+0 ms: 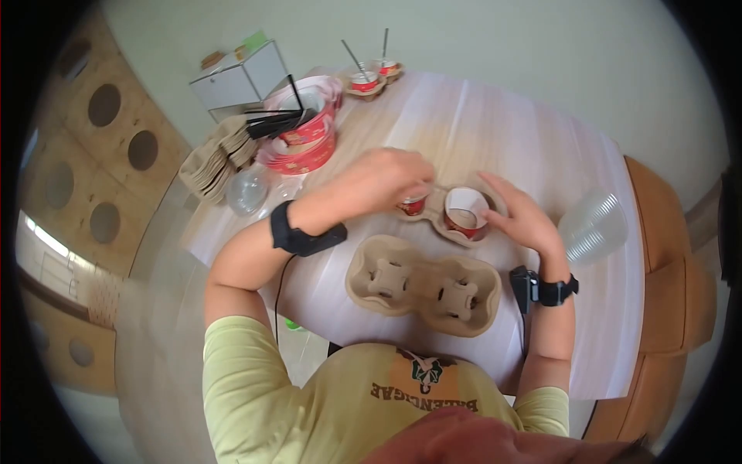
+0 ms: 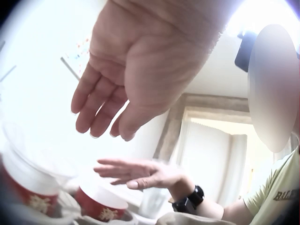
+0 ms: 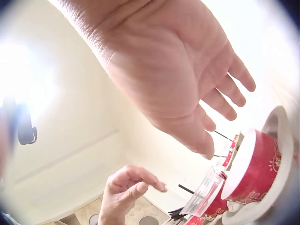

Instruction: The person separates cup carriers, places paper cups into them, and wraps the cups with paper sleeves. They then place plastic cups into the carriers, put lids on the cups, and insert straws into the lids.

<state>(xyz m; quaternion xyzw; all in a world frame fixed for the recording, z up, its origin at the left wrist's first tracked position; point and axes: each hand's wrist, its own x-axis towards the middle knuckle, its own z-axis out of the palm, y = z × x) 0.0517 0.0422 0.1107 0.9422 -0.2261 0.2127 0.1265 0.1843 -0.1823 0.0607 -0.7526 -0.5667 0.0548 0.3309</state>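
My left hand (image 1: 390, 179) hovers over the left red paper cup (image 1: 413, 206), fingers bent loosely downward with nothing in them. Clear plastic shows over that cup's rim in the left wrist view. Beside the right red cup (image 1: 464, 226) is my right hand (image 1: 527, 219), its fingers extended and thumb close to the rim. This second cup is white inside and uncovered. Both cups sit in a brown pulp cup carrier (image 1: 434, 220). Nearer my body lies another pulp carrier (image 1: 421, 282) with bare wells.
Back left, red-and-pink tubs (image 1: 301, 155) hold black straws (image 1: 274, 124). Stacked pulp carriers (image 1: 212, 166) and clear plastic pieces (image 1: 247, 192) are by them. Two cups with straws (image 1: 365, 80) stand at the far edge. Nested clear plastic (image 1: 595, 228) lies right, near an orange chair (image 1: 672, 301).
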